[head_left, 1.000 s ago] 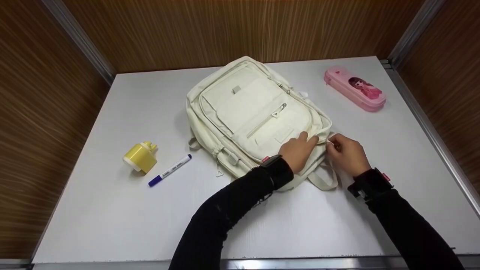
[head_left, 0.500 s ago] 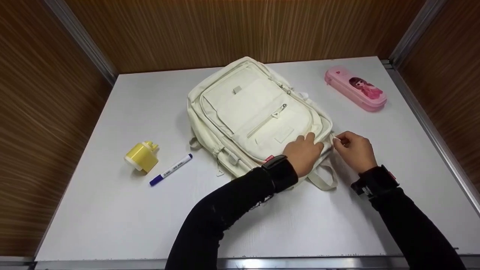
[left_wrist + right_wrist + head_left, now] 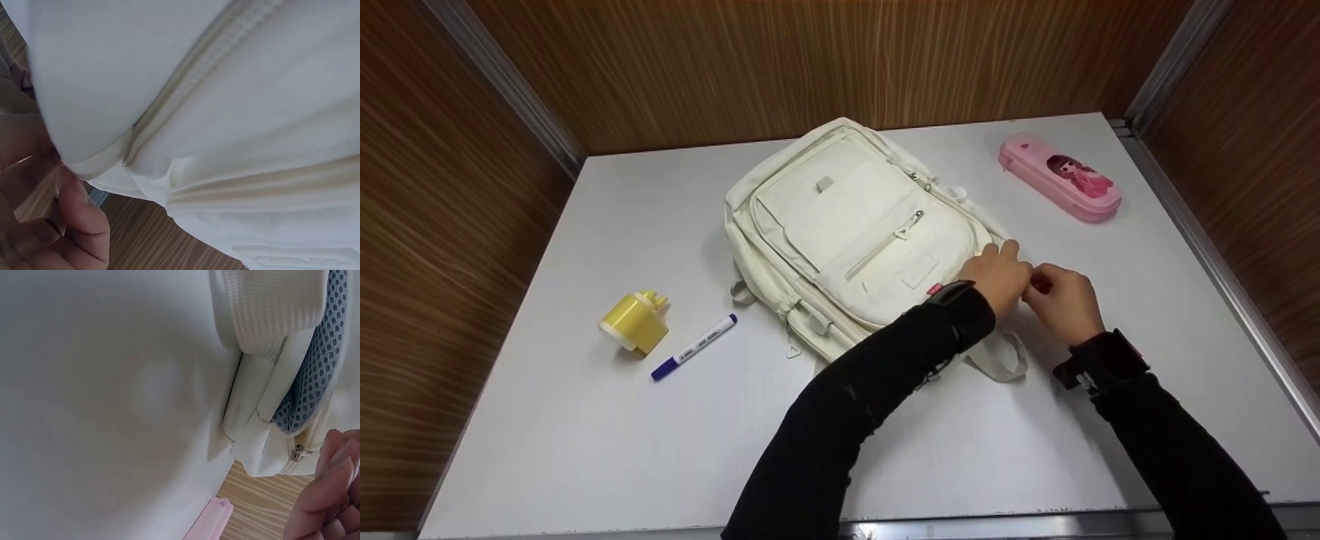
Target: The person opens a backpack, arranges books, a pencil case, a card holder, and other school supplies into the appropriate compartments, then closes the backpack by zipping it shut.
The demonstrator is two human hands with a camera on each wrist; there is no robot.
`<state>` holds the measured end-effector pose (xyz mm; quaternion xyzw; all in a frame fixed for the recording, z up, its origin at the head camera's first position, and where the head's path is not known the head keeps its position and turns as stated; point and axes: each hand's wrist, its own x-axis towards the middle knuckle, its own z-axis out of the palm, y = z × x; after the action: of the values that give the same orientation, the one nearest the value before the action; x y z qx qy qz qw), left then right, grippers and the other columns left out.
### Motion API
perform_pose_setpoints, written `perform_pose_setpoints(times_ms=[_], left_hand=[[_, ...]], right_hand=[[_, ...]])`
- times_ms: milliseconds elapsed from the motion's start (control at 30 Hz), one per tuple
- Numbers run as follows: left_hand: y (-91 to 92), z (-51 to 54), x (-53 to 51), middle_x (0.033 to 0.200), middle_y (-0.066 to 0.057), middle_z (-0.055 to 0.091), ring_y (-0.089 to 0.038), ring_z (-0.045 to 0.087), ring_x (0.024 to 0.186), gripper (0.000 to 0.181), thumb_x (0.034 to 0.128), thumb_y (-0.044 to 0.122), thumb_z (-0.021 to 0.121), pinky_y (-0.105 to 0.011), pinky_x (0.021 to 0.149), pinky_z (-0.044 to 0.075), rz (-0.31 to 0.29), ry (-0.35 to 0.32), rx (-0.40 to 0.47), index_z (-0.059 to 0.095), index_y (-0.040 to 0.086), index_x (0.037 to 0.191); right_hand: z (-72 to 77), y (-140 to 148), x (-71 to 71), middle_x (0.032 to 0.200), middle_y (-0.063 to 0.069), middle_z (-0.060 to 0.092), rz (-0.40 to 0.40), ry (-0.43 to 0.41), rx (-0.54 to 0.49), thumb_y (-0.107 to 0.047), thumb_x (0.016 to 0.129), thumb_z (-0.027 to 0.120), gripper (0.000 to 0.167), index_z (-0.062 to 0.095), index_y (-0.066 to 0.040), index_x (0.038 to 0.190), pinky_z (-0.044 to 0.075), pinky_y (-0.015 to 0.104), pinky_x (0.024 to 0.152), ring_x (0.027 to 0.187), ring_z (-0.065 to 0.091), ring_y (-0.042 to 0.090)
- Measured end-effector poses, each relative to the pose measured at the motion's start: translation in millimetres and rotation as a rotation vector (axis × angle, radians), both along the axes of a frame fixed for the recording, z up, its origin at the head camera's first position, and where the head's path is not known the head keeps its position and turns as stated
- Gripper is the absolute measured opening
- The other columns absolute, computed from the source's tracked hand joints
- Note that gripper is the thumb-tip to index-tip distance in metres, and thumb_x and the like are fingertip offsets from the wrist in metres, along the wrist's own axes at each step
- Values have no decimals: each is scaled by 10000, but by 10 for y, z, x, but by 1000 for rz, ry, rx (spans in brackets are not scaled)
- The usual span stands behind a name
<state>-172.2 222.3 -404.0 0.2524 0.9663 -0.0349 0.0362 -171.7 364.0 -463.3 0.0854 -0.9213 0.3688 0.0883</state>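
Observation:
A cream backpack [image 3: 877, 195] lies on its back on the white table, tilted across it. My left hand [image 3: 996, 276] grips the bag's lower right edge. In the left wrist view, fingers [image 3: 81, 211] pinch at the fabric rim beside a long zipper seam. Close beside it, my right hand [image 3: 1065, 304] has thumb and forefinger pinched together at the bag's side. The right wrist view shows those fingers [image 3: 332, 486] at a metal zipper pull [image 3: 302, 453], under blue-grey mesh padding. The fingertips' exact contact with the pull is partly hidden.
A pink pencil case [image 3: 1061, 177] with a doll picture lies at the back right. To the bag's left are a yellow and white pencil sharpener-like item [image 3: 636, 322] and a blue-capped marker [image 3: 694, 347]. Wood-grain panels [image 3: 840, 67] wall the table [image 3: 607, 450].
My left hand has slid right and up along the bag's front to its edge, next to the right hand. The right hand moved slightly outward, then stayed near the side. The backpack keeps its place.

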Motion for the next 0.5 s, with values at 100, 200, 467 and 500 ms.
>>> perform_pose_setpoints(times_ms=[100,200,467,500], left_hand=[[64,-20,-57,1254,0,515,-176,536,1108,252,992,280,556,-262,847,539,19,5,-26,659,280,1221],[116,-44,-104,1246,12,527,-166,546,1104,239,978,307,577,-264,837,547,45,13,-51,676,287,1195],[161,-77,-159,1205,40,581,-149,584,1076,242,993,284,558,-266,825,560,52,39,-32,686,282,1199],[155,-80,-163,1207,41,583,-150,584,1081,248,1005,269,537,-268,829,560,48,40,-29,684,284,1204]], right_hand=[[2,14,4,797,167,708,-3,-6,-20,-74,878,635,138,720,29,913,392,118,602,654,534,33],[6,16,4,746,135,679,15,-21,-42,-61,877,629,116,706,26,879,402,134,566,607,514,11],[47,156,-43,792,81,687,99,-97,-108,-117,922,602,186,721,16,975,445,134,592,641,547,2],[63,180,-61,788,66,689,99,-114,-121,-133,934,588,208,719,19,990,452,135,594,638,553,-3]])
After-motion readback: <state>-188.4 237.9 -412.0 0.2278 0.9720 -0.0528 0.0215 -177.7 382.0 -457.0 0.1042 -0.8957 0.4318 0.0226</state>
